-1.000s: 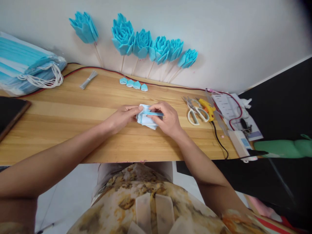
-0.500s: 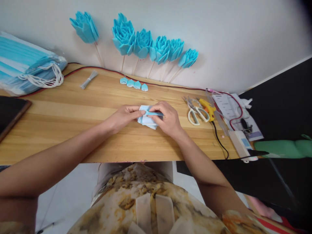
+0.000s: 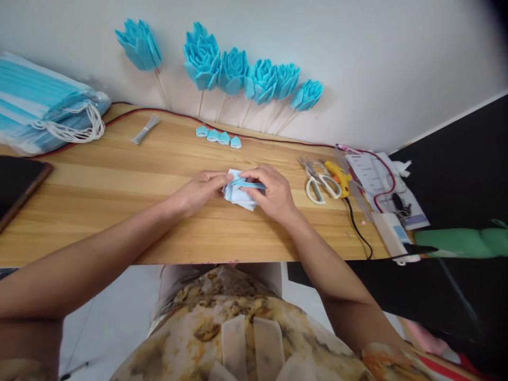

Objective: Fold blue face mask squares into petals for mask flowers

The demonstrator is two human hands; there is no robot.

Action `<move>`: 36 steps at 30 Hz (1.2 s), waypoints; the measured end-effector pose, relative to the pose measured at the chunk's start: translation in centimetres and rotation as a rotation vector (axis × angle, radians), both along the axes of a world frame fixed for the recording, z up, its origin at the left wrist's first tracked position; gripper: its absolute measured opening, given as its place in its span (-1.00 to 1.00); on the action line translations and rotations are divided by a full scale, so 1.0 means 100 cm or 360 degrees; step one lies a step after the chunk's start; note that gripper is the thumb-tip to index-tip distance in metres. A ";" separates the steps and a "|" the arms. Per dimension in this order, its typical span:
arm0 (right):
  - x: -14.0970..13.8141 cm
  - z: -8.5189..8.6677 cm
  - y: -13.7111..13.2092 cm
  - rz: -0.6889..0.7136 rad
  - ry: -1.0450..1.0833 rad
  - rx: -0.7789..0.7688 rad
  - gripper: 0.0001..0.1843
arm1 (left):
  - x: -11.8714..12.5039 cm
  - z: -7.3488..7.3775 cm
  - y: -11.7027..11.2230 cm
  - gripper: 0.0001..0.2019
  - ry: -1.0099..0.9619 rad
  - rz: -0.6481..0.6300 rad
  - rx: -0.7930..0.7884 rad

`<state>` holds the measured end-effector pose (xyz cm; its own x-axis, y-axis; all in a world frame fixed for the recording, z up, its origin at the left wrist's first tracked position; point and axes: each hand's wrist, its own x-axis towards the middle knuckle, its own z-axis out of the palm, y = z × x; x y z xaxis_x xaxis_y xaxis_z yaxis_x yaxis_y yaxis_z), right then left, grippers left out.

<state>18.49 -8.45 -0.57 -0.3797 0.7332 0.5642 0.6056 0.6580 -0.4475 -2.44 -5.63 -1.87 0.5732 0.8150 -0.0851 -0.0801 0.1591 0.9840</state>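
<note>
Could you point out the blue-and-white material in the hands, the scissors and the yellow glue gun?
Blue-and-white material (image 3: 241, 197): head view, on its pale lower part.
Scissors (image 3: 316, 178): head view, where the white handles meet.
Yellow glue gun (image 3: 338, 174): head view, on its body.

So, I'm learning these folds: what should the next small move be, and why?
Perhaps have the left hand even up the left edge of the pale blue-and-white folded sheets: the layers there look uneven, that hand touches them, and the right hand pinches the thin blue layered strip across them.
</note>
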 end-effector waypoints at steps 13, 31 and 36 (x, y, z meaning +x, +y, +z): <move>0.000 -0.002 0.001 0.0019 0.0026 0.0056 -0.91 | -0.001 0.001 0.000 -0.64 0.0010 -0.0047 0.0056; 0.039 0.024 -0.014 0.0697 0.0714 -0.0788 -0.50 | 0.000 -0.001 0.004 -0.54 -0.0059 0.0097 -0.0118; 0.010 0.026 -0.013 0.0279 0.0129 -0.0613 -0.82 | 0.001 -0.001 0.003 -0.58 -0.0026 0.0132 -0.0126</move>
<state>19.53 -9.77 2.02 -0.4831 0.8243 0.2951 0.4523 0.5236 -0.7220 -2.32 -5.36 -1.93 0.5061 0.8506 -0.1422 -0.1122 0.2285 0.9671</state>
